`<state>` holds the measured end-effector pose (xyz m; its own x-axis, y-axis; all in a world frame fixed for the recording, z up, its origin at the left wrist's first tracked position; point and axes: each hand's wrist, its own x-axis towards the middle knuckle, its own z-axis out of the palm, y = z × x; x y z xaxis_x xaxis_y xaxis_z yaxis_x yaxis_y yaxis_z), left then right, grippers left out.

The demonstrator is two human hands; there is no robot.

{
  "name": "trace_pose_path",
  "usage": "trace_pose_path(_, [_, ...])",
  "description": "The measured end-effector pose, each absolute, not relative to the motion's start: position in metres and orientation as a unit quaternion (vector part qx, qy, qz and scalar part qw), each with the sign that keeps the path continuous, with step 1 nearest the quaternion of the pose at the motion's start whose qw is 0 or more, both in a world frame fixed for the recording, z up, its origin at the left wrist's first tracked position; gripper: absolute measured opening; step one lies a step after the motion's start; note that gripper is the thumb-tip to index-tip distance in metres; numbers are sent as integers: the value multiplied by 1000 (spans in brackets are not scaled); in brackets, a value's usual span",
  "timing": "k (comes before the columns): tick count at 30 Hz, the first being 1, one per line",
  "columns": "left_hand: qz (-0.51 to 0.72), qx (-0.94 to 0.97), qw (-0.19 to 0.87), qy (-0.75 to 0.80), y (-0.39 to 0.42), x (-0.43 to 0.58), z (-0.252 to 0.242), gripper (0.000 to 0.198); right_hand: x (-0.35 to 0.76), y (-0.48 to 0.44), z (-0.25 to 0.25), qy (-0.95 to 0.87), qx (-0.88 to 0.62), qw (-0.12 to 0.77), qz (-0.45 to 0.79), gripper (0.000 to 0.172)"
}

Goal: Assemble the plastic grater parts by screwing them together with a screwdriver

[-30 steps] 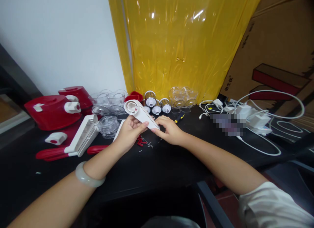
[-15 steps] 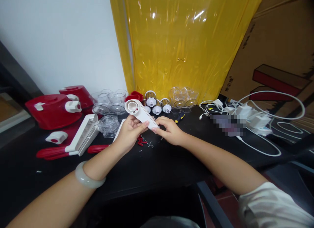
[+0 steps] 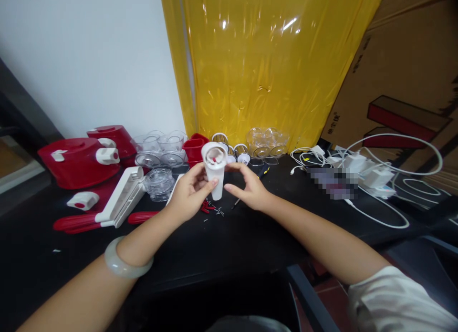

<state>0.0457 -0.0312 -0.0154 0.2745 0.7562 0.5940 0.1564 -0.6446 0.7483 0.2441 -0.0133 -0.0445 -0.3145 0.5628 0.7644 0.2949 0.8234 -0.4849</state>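
My left hand [image 3: 189, 191] grips a white plastic handle piece [image 3: 215, 170] with a round head, held upright above the black table [image 3: 222, 241]. Red shows inside the round head. My right hand [image 3: 250, 189] is just right of the piece, with its fingers spread and the thumb and forefinger reaching toward the head; I cannot tell whether they touch it. Small red bits and screws [image 3: 211, 209] lie on the table under my hands. A pale bangle [image 3: 123, 264] sits on my left wrist.
Red housings [image 3: 77, 160], a white clamp part [image 3: 121, 196], clear plastic cups [image 3: 159, 148] and metal drums [image 3: 241, 153] stand at the back left. White chargers and cables [image 3: 372, 172] lie at the right. A yellow sheet [image 3: 272, 60] and cardboard box [image 3: 404, 74] stand behind.
The white piece has swung from slanting to upright, with its round head now facing me. My right hand has let go of its lower end and opened beside it.
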Motion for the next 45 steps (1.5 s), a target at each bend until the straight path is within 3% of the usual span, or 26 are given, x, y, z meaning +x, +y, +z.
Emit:
trace_pose_path(3, [450, 830, 102, 315, -33, 40, -13, 33, 249, -11, -42, -775, -259, 561, 134, 81])
trace_pose_path(5, [383, 864, -1, 328, -33, 37, -13, 34, 251, -11, -39, -776, -258, 561, 128, 94])
trace_pose_path(7, [328, 878, -67, 344, -32, 35, -14, 37, 252, -12, -36, -784, -260, 552, 117, 93])
trace_pose_path(11, [261, 874, -138, 386, -28, 32, -16, 38, 254, -13, -33, -805, -261, 529, 68, 71])
trace_pose_path(31, [183, 872, -119, 439, -33, 35, -9, 34, 250, -14, -40, -821, -276, 497, 60, 41])
trace_pose_path(45, [199, 880, -116, 416, -32, 33, -6, 37, 250, -14, -44, -815, -289, 500, 55, 41])
